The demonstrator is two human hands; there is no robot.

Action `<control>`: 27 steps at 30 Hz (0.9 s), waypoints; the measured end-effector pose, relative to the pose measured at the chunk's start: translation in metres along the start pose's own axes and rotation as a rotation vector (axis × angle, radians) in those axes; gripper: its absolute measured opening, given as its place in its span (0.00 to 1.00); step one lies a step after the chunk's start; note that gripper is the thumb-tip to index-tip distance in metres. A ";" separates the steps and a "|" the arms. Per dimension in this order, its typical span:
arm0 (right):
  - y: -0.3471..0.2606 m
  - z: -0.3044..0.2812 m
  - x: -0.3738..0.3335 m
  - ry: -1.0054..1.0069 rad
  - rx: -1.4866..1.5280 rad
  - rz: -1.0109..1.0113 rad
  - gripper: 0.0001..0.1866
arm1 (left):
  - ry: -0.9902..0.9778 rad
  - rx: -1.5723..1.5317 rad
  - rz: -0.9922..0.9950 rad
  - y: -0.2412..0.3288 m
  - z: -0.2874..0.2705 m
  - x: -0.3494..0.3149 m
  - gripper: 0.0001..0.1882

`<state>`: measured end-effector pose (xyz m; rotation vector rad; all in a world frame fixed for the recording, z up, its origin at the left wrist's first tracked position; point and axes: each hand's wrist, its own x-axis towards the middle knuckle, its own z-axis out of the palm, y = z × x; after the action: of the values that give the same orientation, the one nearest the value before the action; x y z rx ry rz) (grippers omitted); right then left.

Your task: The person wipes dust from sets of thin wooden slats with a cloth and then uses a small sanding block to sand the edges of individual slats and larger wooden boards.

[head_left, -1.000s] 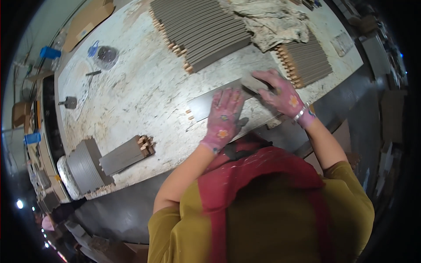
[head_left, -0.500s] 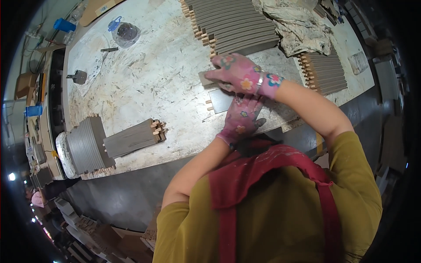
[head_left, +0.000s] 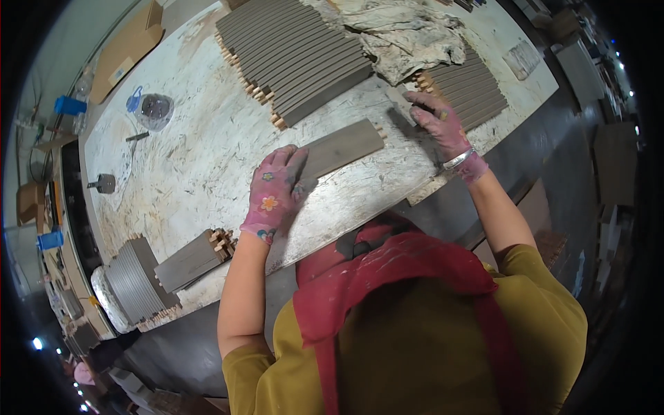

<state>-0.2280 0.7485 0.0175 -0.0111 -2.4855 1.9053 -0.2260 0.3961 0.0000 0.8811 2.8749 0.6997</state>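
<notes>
My left hand (head_left: 273,190), in a pink flowered glove, grips the left end of a flat grey-brown board (head_left: 342,147) lying on the worktable. Wooden dowels stick out of the board's right end. Off to the right, my gloved right hand (head_left: 443,128) is raised over the table beside a row of dowelled boards (head_left: 467,90). Its thumb and fingers seem to pinch a thin grey piece (head_left: 397,94), mostly hidden by the fingers and hard to make out. A dark shadow falls below that hand.
A long row of grey boards (head_left: 294,59) with dowelled ends fills the back. Beside it lies a crumpled, stained cloth (head_left: 408,41). More boards (head_left: 138,277) stand at the near left, next to a board with bundled dowels (head_left: 190,263). A clear container (head_left: 155,113) sits at the left.
My hands have come apart from their crossed position. The left has moved left to the board's end, the right toward the right. The board is now turned with its dowels to the right.
</notes>
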 end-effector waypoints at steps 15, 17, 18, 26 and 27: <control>-0.007 0.167 -0.036 -0.614 -0.950 -0.799 0.23 | 0.140 -0.226 -0.054 -0.032 0.016 0.019 0.11; 0.009 0.177 -0.029 -0.648 -0.974 -0.785 0.24 | 0.081 -0.246 -0.059 -0.038 0.018 0.023 0.13; 0.021 0.178 -0.026 -0.695 -0.898 -0.620 0.25 | 0.025 -0.269 -0.058 -0.040 0.019 0.024 0.15; 0.004 0.110 -0.046 -0.589 -1.033 -0.484 0.21 | 0.093 -0.252 0.007 -0.046 0.026 0.023 0.13; 0.005 0.122 -0.047 -0.618 -0.971 -0.563 0.21 | 0.089 -0.256 0.001 -0.044 0.024 0.023 0.13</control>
<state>-0.1829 0.6318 -0.0189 1.2423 -3.0008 0.4201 -0.2633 0.3862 -0.0390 0.8354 2.7714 1.1033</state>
